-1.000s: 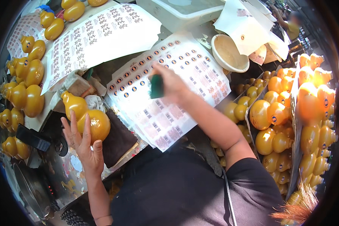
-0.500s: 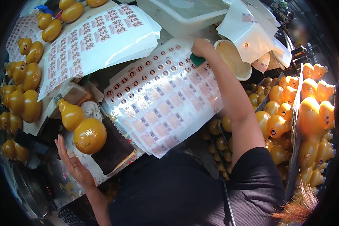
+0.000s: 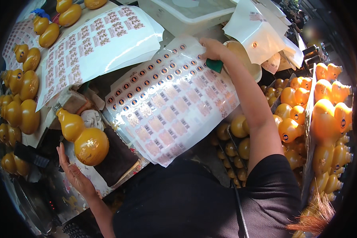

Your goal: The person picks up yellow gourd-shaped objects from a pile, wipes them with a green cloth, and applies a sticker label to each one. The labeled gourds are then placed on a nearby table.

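My left hand (image 3: 75,175) is open, its fingers stretched and held together, just below a gourd-shaped yellow bottle (image 3: 92,146). That bottle lies tilted on a dark cloth (image 3: 116,163), with gold decoration on its larger bulb. My right hand (image 3: 215,51) reaches across to the top right of a translucent decal sheet (image 3: 158,115). A small flat green piece, like a scraper (image 3: 214,65), is tucked in this hand, and the fingertips are at the sheet's edge. Rows of round dark emblems and pale rectangular prints cover the sheet. The thumb is partly hidden.
More gourd bottles (image 3: 29,84) line the left edge. A second printed sheet (image 3: 103,43) lies behind, near a translucent tub (image 3: 194,20). At right are a round pale bowl (image 3: 246,59), loose paper sheets (image 3: 261,35) and crates full of gourd bottles (image 3: 293,129).
My right hand's fingers have loosened and spread along the sheet's top edge, with the green piece showing more. The sheet's right side reaches a little further right. The whole view has shifted slightly.
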`<state>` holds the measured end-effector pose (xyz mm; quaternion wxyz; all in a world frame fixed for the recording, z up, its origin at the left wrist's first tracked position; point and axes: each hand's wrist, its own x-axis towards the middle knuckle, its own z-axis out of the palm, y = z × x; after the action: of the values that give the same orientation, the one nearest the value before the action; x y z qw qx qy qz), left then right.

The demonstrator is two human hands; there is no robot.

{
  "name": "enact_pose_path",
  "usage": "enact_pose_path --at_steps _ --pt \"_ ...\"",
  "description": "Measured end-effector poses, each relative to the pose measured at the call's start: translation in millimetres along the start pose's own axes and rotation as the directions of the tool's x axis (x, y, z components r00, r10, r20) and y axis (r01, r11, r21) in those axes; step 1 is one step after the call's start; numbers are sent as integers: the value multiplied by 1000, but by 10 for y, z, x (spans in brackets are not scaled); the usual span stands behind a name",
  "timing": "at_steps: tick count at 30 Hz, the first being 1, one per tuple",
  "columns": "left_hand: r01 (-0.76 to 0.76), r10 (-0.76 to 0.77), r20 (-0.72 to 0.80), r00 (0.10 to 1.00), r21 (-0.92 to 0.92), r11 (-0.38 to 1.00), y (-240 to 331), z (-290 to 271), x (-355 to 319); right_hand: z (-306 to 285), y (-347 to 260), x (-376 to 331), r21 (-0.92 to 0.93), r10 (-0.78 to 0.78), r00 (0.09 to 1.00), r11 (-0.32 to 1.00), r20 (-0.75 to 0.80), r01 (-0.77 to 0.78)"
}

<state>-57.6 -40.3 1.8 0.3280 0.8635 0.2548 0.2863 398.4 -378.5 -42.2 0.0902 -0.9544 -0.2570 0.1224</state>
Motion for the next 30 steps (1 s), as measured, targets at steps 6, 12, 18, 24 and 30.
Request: enact_pose_path --at_steps 6,12,18,24,30 --pt "39 -40 -7 999 -76 996 -84 -28 -27 -21 22 89 119 -70 974 988 -216 97" --pt "127 -118 47 992 -365 922 -201 -59 197 110 151 -59 261 17 810 950 -586 169" --pt "305 -296 107 949 -548 779 -216 -91 316 -130 -1238 -329 807 136 899 509 -417 298" --pt "502 -269 425 864 -763 408 -244 86 514 -47 -2942 -1026 985 -280 957 168 80 -33" --pt "538 -167 511 843 -804 253 -282 106 566 212 -3641 -1166 982 -443 876 84 190 -170"
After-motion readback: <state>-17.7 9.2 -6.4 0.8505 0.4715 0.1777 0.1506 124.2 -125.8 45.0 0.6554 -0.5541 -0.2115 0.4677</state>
